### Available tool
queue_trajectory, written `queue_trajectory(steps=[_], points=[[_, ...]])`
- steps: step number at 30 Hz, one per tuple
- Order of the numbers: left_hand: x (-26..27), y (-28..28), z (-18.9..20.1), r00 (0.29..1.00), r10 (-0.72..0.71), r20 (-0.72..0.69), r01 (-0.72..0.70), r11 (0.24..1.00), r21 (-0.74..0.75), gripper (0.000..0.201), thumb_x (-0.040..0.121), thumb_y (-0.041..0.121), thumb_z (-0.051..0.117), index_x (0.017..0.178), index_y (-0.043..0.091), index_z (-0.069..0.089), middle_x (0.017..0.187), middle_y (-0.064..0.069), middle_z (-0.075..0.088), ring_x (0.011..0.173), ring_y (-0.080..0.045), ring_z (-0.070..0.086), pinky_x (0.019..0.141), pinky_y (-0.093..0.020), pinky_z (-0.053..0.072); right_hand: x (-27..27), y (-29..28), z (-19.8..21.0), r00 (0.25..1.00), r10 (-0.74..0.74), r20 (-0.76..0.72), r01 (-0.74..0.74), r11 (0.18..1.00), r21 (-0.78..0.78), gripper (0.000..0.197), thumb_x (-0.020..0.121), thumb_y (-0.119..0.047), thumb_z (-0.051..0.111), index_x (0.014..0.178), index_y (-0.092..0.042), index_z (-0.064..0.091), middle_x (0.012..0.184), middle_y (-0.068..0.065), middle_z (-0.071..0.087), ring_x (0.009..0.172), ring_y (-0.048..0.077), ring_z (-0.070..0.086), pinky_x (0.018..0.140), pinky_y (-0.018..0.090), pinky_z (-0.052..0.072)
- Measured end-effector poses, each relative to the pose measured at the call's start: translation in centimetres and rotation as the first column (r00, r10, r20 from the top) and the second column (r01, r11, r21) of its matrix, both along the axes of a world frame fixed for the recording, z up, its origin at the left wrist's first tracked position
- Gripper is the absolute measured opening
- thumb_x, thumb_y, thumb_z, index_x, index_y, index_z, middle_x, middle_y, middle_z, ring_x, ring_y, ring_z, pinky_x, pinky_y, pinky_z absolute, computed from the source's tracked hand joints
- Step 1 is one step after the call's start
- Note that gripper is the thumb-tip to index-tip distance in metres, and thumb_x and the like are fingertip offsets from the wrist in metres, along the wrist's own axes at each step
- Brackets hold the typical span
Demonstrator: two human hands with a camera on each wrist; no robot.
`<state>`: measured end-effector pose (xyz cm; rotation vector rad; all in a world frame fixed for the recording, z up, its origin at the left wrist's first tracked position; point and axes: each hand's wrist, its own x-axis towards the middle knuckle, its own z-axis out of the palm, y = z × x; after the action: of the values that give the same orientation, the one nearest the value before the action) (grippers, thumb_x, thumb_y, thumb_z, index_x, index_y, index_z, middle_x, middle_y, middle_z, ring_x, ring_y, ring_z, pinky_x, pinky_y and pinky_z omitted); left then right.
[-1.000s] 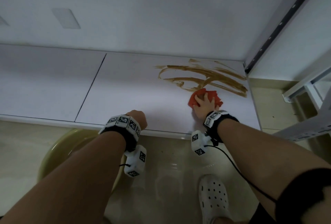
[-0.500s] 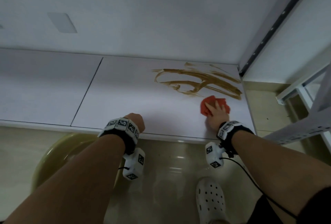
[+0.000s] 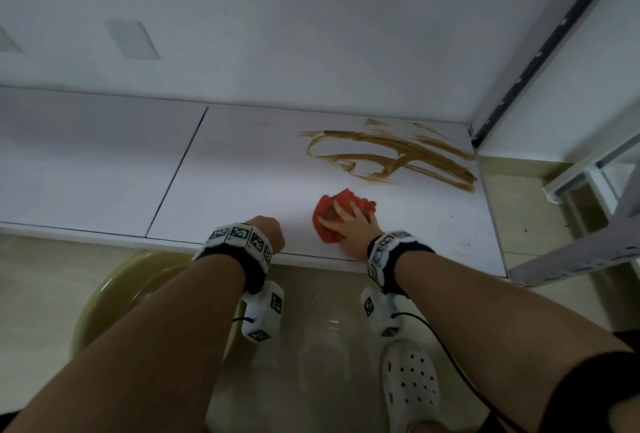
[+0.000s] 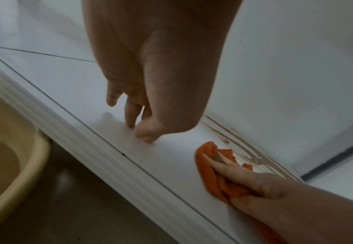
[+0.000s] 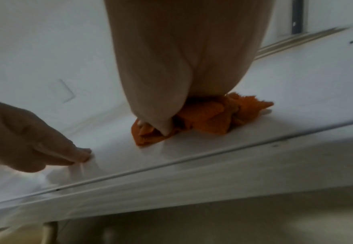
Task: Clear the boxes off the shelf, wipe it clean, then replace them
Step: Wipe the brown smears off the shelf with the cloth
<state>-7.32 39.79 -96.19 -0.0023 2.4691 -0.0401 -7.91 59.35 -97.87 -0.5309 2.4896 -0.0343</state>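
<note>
Pressing orange cloth (image 3: 330, 224) on smeared white shelf (image 3: 242, 172), right hand (image 3: 349, 224) gripping, left hand (image 3: 268, 230) loosely curled, empty.

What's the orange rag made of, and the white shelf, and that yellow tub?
Orange rag: soft, fuzzy cloth, probably terry or microfibre; it bunches into folds. White shelf: smooth, hard board, maybe laminate or painted metal; slightly shiny. Yellow tub: likely plastic, with a smooth rounded rim.

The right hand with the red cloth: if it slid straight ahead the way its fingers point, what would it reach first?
Most likely the brown smear on the shelf. The right hand presses the red cloth just short of it; bare shelf lies between.
</note>
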Motion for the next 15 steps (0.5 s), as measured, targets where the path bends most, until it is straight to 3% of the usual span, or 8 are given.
queue_trajectory(steps=[3, 4, 6, 9, 12, 15], points=[[0.2, 0.0, 0.0, 0.998, -0.055, 0.026, 0.056, 0.998, -0.027, 0.026, 0.093, 0.014, 0.042, 0.112, 0.014, 0.061, 0.124, -0.007, 0.060, 0.090, -0.014, 0.043, 0.075, -0.025, 0.035, 1.5, 3.7, 0.2, 0.997, -0.074, 0.018, 0.074, 0.997, -0.014, 0.070, 0.093, -0.018, 0.042, 0.143, -0.053, 0.008, 0.158, -0.005, -0.011, 0.145, 0.031, -0.010, 0.116, 0.056, 0.002], [0.3, -0.1, -0.1, 0.998, -0.066, 0.018, 0.066, 0.997, -0.030, 0.016, 0.092, 0.014, 0.044, 0.101, 0.018, 0.057, 0.116, -0.006, 0.061, 0.089, -0.013, 0.042, 0.075, -0.025, 0.034, 2.0, 5.2, 0.3, 0.984, -0.178, 0.020, 0.179, 0.984, -0.023, 0.072, 0.092, -0.019, 0.043, 0.143, -0.053, 0.008, 0.158, -0.005, -0.012, 0.145, 0.031, -0.011, 0.116, 0.055, 0.001], [0.3, -0.3, -0.2, 0.998, -0.062, 0.018, 0.063, 0.997, -0.035, 0.009, 0.092, 0.015, 0.045, 0.096, 0.020, 0.051, 0.109, -0.004, 0.059, 0.088, -0.013, 0.043, 0.074, -0.025, 0.035, 2.8, 8.2, 0.6, 0.910, -0.415, 0.000, 0.415, 0.910, -0.026, 0.075, 0.089, -0.019, 0.045, 0.144, -0.052, 0.006, 0.158, -0.004, -0.014, 0.145, 0.032, -0.012, 0.117, 0.052, -0.001], [0.2, -0.4, -0.3, 0.998, -0.057, 0.024, 0.058, 0.998, -0.039, 0.029, 0.093, 0.016, 0.043, 0.113, 0.012, 0.063, 0.127, -0.007, 0.059, 0.092, -0.016, 0.051, 0.077, -0.027, 0.040, 3.6, 11.8, 1.2, 0.730, -0.682, -0.033, 0.683, 0.730, 0.031, 0.073, 0.091, -0.027, 0.047, 0.147, -0.045, 0.004, 0.158, 0.001, -0.015, 0.144, 0.038, -0.009, 0.118, 0.052, 0.000], [-0.1, -0.1, -0.3, 0.998, -0.052, 0.020, 0.053, 0.998, -0.036, 0.025, 0.096, 0.015, 0.039, 0.111, 0.016, 0.058, 0.135, -0.008, 0.055, 0.091, -0.014, 0.041, 0.077, -0.023, 0.032, 3.5, 12.6, 1.7, 0.563, -0.827, -0.010, 0.823, 0.559, 0.103, 0.071, 0.094, -0.037, 0.047, 0.148, -0.041, 0.001, 0.157, 0.007, -0.017, 0.142, 0.043, -0.010, 0.114, 0.057, -0.002], [-0.2, 0.0, -0.3, 1.000, -0.017, 0.013, 0.018, 0.999, -0.041, 0.035, 0.097, 0.017, 0.038, 0.127, 0.011, 0.056, 0.137, -0.008, 0.052, 0.097, -0.015, 0.047, 0.078, -0.022, 0.030, 2.6, 10.4, 1.6, 0.486, -0.874, -0.003, 0.867, 0.482, 0.127, 0.083, 0.089, -0.043, 0.055, 0.149, -0.038, -0.003, 0.156, 0.012, -0.019, 0.141, 0.045, -0.012, 0.113, 0.061, 0.000]])
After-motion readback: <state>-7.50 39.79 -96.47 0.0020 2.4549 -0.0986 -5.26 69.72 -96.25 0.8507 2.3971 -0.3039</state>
